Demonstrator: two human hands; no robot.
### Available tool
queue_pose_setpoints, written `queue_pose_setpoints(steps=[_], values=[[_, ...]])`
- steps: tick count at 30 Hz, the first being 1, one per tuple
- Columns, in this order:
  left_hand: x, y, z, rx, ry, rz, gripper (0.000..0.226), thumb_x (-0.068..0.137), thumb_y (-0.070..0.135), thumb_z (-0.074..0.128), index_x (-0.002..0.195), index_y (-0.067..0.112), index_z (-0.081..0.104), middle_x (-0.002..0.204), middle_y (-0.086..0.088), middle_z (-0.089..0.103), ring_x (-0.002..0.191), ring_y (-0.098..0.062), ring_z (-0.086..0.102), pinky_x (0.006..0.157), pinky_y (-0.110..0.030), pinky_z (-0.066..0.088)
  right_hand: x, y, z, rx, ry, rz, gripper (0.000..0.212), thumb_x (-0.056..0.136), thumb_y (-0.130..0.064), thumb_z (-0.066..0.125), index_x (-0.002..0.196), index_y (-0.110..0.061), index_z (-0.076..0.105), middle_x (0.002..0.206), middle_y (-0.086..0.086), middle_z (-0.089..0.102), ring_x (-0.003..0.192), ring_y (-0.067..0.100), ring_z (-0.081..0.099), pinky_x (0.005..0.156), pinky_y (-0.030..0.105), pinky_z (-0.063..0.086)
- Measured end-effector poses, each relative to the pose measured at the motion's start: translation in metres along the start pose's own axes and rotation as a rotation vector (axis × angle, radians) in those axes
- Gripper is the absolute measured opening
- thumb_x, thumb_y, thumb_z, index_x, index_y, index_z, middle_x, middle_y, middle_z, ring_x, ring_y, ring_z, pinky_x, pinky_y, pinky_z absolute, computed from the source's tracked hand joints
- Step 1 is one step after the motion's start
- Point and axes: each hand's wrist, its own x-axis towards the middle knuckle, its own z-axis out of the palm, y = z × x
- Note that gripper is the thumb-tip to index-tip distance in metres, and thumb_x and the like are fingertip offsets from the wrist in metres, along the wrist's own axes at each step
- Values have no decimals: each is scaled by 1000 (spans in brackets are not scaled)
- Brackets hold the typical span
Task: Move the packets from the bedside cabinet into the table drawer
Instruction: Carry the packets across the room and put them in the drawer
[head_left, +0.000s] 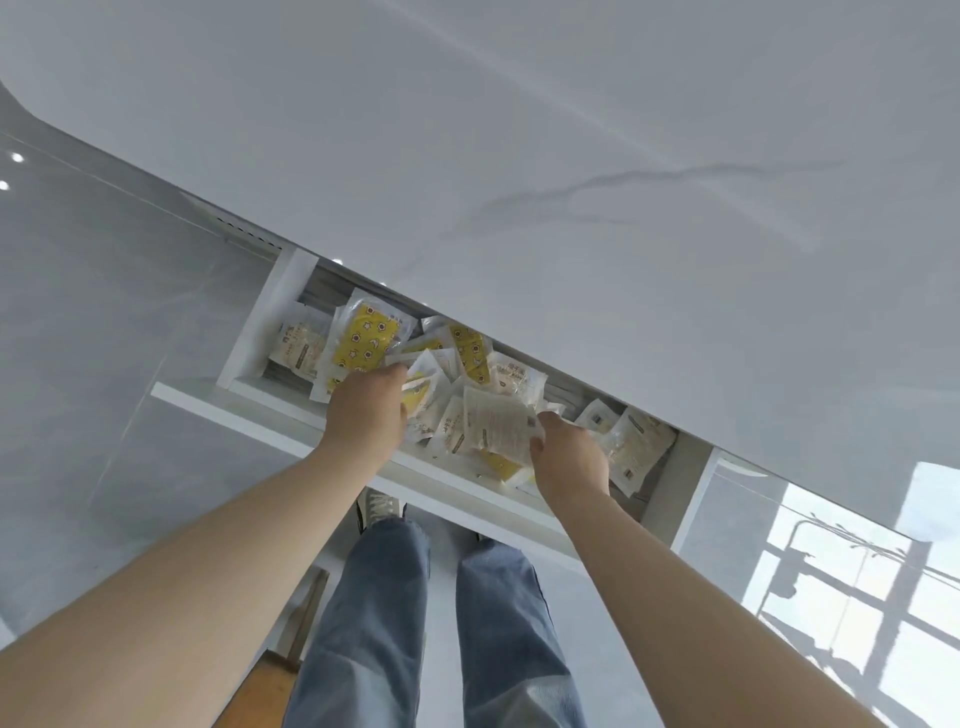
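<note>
Both hands are working inside the open table drawer, the left hand gripping packets and the right hand pinching a white packet, while the loose heap is probably risking a jam under the white marbled tabletop, standing over glossy grey floor tiles.

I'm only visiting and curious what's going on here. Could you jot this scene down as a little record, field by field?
place: drawer pulled open under a white marbled tabletop
contents: many packets, white and yellow, loosely heaped
left hand: grips a small bundle of packets over the drawer
right hand: pinches a white printed packet
below: jeans and a glossy grey floor
stage: packets going into the drawer
</note>
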Motion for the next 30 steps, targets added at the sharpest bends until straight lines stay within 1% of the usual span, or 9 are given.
queue_pose_setpoints(steps=[2, 4, 5, 7, 9, 14, 18, 24, 30], values=[[3, 1, 0, 6, 4, 11, 33, 86, 12, 61, 118, 5, 54, 100, -11, 65, 92, -29, 60, 68, -33, 47, 4, 4, 1, 35, -9, 35, 35, 97, -12, 42, 132, -12, 41, 89, 10, 63, 69, 25, 55, 52, 28, 38], [5, 2, -2, 25, 27, 20, 50, 84, 13, 64, 130, 3, 46, 115, -15, 60, 105, -32, 57, 82, -38, 49, 5, 6, 0, 55, -13, 70, 49, 95, -9, 46, 141, -9, 30, 97, 12, 63, 71, 24, 57, 50, 27, 40], [6, 3, -5, 40, 41, 30, 56, 83, 14, 66, 133, 2, 44, 122, -16, 57, 112, -33, 54, 89, -40, 48, 5, 7, -2, 53, -10, 89, 53, 94, -8, 47, 143, -8, 27, 106, 13, 62, 79, 26, 60, 54, 30, 45], [7, 6, -13, 55, 56, 58, 58, 82, 15, 67, 134, 3, 44, 128, -15, 54, 118, -32, 50, 94, -43, 46, 3, 7, -7, 24, -12, 115, 55, 93, -9, 49, 143, -7, 27, 124, 15, 53, 102, 31, 60, 73, 36, 53], [4, 9, -21, 27, 37, 68, 51, 84, 15, 64, 131, 6, 47, 123, -13, 57, 114, -31, 53, 88, -41, 49, -1, 6, -13, -5, -42, 113, 46, 93, -9, 50, 136, -7, 36, 128, 14, 50, 109, 31, 57, 80, 37, 53], [-16, 21, -49, -20, -50, 57, 43, 88, 16, 58, 129, 8, 50, 118, -10, 60, 107, -27, 57, 79, -34, 48, -24, 1, -36, 30, -63, 88, 38, 92, -11, 48, 130, -11, 46, 123, 8, 54, 102, 27, 59, 67, 29, 43], [-44, 40, -82, -75, -250, -6, 43, 89, 23, 58, 129, 12, 48, 122, -8, 58, 111, -24, 56, 84, -31, 46, -65, -3, -65, 116, -23, 64, 35, 90, -12, 49, 125, -14, 51, 114, 7, 61, 85, 23, 59, 60, 25, 41], [-96, 74, -152, -192, -285, 19, 45, 90, 22, 57, 133, 15, 48, 127, -2, 57, 116, -17, 54, 93, -30, 46, -151, -6, -122, 209, 54, 14, 41, 91, -21, 52, 132, -21, 50, 128, 1, 58, 109, 20, 60, 85, 30, 49], [-155, 107, -233, -103, -236, 133, 40, 90, 21, 53, 129, 17, 50, 125, 1, 58, 112, -17, 55, 87, -28, 46, -243, -2, -184, 313, 177, 6, 44, 86, -30, 60, 129, -24, 54, 124, -3, 61, 109, 17, 58, 85, 26, 46]])
